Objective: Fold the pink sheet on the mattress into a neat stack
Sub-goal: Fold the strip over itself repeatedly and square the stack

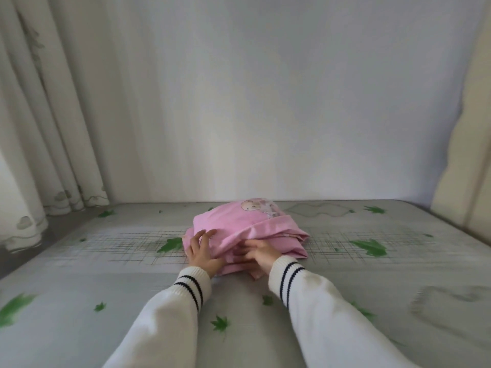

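The pink sheet [247, 229] lies as a thick, somewhat lumpy bundle in the middle of the grey mattress [106, 261] with green leaf prints. A cartoon print shows on its far top layer. My left hand [203, 252] rests flat on the bundle's near left corner, fingers spread. My right hand [256, 253] is at the near front edge, its fingers tucked under an upper fold of the fabric. Both arms wear white sleeves with dark striped cuffs.
A plain white wall rises right behind the mattress. Cream curtains [39, 128] hang at the left, reaching down beside the mattress's left edge. A beige padded panel [467, 155] stands at the right. Bare mattress surrounds the bundle on all sides.
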Available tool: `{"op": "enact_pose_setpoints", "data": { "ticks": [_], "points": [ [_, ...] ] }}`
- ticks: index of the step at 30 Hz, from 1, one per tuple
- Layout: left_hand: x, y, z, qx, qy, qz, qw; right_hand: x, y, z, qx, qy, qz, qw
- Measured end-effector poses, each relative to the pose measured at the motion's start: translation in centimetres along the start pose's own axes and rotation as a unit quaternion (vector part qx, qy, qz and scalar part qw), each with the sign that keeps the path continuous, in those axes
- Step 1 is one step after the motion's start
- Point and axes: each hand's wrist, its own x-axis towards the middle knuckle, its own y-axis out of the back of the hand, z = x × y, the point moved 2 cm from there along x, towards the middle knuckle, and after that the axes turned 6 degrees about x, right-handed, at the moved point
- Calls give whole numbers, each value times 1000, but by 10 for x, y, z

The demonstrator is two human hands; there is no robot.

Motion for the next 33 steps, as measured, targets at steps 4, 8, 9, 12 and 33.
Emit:
{"op": "enact_pose_setpoints", "data": {
  "ticks": [4, 8, 9, 12, 33],
  "points": [
    [8, -5, -1, 35, -6, 74, 997, 0, 28, -3, -49, 23, 75, 996],
    [21, -6, -8, 18, 2, 106, 994, 1, 57, -4, -63, 36, 173, 982],
    [24, -5, -10, 16, 3, 102, 995, 1, 64, -5, -74, 43, 202, 976],
    [31, -5, -13, 21, 5, 92, 996, 2, 78, -7, -142, 59, 273, 950],
    [44, 7, -20, 44, 75, 75, 993, 15, 87, -10, -445, 38, 252, 859]
  ]
}}
